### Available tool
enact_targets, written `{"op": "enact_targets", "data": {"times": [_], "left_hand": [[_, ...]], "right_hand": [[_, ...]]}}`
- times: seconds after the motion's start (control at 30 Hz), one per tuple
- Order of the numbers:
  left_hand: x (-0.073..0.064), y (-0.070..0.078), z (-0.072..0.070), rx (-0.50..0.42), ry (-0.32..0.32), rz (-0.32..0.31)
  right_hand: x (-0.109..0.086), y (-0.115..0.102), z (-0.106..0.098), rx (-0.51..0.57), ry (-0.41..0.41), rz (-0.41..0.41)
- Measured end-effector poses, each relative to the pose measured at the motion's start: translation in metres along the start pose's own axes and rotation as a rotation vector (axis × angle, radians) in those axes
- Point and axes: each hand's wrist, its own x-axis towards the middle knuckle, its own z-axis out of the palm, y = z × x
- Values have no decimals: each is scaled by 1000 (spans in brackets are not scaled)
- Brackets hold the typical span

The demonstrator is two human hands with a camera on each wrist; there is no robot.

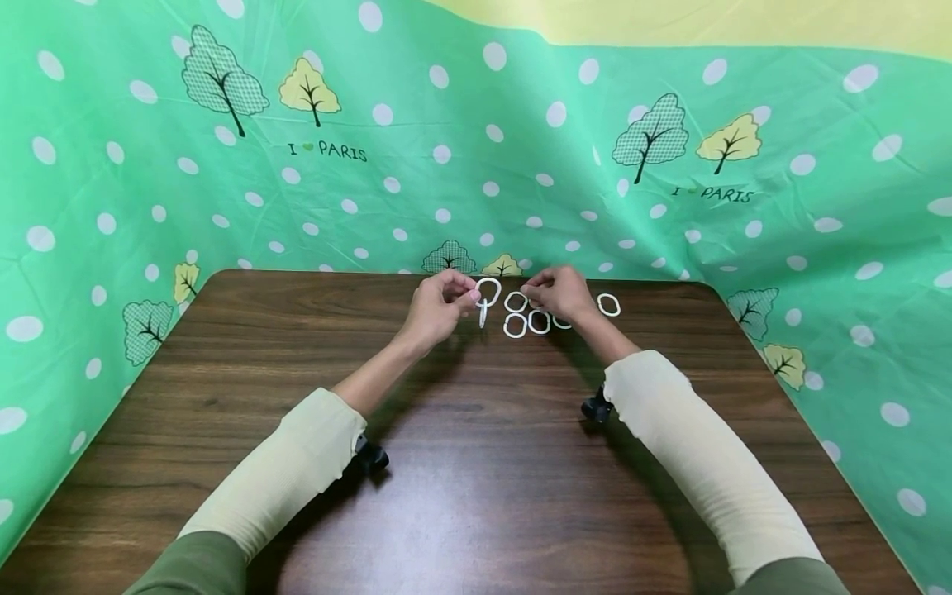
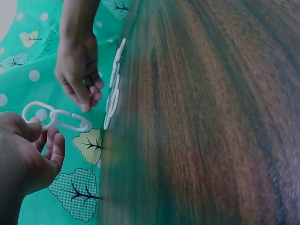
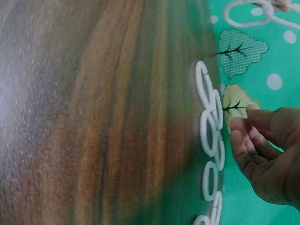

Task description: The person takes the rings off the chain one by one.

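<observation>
Between thumb and fingertips, my left hand (image 1: 435, 314) pinches a white oval chain link (image 1: 488, 280) above the table's far edge. A second white link (image 1: 483, 316) hangs hooked through it; the left wrist view shows the two joined. My right hand (image 1: 561, 293) hovers over several loose white links lying flat near the back edge. In the right wrist view its fingertips (image 3: 237, 123) are loosely bent with nothing between them, beside the row of links (image 3: 203, 129). From the head view, this hand partly covers some of the links.
The dark wood-grain table (image 1: 476, 463) reaches back to a green dotted cloth (image 1: 476, 107) with printed trees. One separate white link (image 1: 608, 316) lies right of the right hand. Small black devices are strapped under both forearm sleeves.
</observation>
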Motion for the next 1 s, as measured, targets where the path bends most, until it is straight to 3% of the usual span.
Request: {"op": "enact_targets", "data": {"times": [0.23,0.43,0.67,1.0], "left_hand": [[2,-3,1,15,6,5],[3,-4,1,14,10,12],[2,-4,4,-34,6,31],[-2,-2,11,-51,14,36]], "right_hand": [[-9,-21,-5,91,-42,-152],[-23,-45,-7,87,-74,-263],[-34,-60,-8,41,-108,-342],[-40,-59,-9,-21,-66,-376]]}}
